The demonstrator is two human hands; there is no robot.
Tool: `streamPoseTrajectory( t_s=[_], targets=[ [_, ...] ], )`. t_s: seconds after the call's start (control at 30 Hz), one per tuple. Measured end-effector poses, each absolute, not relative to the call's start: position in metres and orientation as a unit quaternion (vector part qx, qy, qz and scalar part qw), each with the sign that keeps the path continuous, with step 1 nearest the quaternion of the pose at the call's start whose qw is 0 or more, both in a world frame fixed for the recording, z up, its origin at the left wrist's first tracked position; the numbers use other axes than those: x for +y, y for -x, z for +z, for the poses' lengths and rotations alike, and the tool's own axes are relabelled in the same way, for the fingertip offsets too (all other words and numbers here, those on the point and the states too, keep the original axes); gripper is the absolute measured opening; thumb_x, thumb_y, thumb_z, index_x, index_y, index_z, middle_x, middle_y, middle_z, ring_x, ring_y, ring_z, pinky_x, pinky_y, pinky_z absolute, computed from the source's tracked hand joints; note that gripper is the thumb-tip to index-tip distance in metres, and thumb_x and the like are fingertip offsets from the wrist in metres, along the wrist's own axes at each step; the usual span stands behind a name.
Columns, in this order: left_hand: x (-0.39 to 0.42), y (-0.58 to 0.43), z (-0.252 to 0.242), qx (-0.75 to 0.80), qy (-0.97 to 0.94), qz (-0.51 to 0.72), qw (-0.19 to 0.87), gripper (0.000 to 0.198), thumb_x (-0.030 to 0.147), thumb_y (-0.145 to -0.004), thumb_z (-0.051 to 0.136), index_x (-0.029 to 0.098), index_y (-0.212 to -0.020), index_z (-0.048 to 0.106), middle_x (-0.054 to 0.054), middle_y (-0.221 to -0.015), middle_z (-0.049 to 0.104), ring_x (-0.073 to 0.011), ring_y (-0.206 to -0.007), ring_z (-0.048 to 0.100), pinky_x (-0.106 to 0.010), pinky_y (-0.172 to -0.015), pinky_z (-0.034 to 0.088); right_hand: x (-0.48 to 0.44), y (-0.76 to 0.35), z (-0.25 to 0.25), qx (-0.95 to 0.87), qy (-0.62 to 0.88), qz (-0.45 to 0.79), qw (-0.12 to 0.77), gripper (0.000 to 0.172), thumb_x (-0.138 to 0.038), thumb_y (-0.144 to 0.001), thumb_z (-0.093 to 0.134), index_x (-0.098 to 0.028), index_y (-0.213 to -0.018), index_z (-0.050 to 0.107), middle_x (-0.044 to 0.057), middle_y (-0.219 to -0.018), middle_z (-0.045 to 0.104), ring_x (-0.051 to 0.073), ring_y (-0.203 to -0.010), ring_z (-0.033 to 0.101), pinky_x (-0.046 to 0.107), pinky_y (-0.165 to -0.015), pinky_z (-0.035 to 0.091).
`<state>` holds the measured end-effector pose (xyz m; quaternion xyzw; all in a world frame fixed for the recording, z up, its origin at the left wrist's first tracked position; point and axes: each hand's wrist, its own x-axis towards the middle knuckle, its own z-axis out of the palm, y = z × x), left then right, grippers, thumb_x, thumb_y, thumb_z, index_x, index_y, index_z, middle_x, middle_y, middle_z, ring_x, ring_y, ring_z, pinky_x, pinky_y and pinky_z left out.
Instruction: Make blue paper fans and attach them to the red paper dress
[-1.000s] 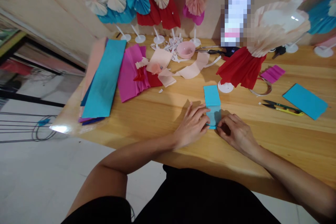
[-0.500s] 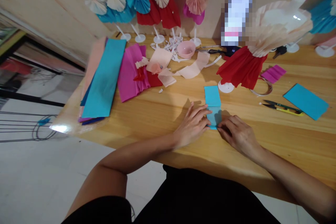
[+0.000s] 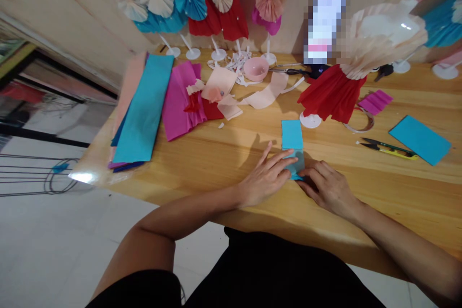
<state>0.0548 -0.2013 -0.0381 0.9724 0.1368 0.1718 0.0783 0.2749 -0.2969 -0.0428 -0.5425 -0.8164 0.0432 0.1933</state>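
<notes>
A narrow strip of blue paper (image 3: 292, 135) lies on the wooden table (image 3: 224, 154) in front of me, its near end folded up. My left hand (image 3: 266, 176) rests flat on the table with fingers stretched out, the fingertips pressing on the folded near end of the strip. My right hand (image 3: 327, 184) comes in from the right, fingers curled, pinching the same folded end from the other side.
Long sheets of blue (image 3: 145, 106) and magenta (image 3: 178, 101) crepe paper lie at the left. A red-skirted paper figure on a white stand (image 3: 332, 91) is just behind the strip. Thread snips (image 3: 389, 148) and a blue sheet (image 3: 419, 138) lie right; a pink bowl (image 3: 255, 68) farther back.
My left fingers have stretched out flatter over the fold. The folded end has crept a little farther up the strip. My right hand shifted slightly toward me.
</notes>
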Motion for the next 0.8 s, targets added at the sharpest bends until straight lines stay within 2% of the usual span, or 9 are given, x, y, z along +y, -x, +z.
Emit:
streamPoseTrajectory(
  t_s=[0.3,0.8],
  targets=[
    [-0.2015,-0.0551,-0.0357,0.135,-0.974,0.164,0.078,0.022,0.018,-0.099,0.043,0.015,-0.094,0.063,-0.007,-0.139,0.057,-0.0212,-0.145,0.034,-0.059,-0.124,-0.004,-0.2969,-0.2746,-0.0442,-0.817,0.542,0.035,0.195,0.016,-0.029,-0.091,0.062,-0.018,-0.103,0.06,0.007,-0.092,0.062,0.021,-0.084,0.053,0.033,-0.073,0.046],
    [-0.2009,-0.0561,-0.0391,0.147,-0.97,0.159,0.107,0.021,0.019,-0.099,0.043,0.017,-0.096,0.064,-0.007,-0.139,0.057,-0.0195,-0.145,0.034,-0.058,-0.125,0.001,-0.2939,-0.2741,-0.0456,-0.839,0.51,0.008,0.188,0.017,-0.026,-0.093,0.057,-0.02,-0.109,0.063,0.008,-0.09,0.06,0.02,-0.081,0.052,0.033,-0.072,0.046]
  ],
)
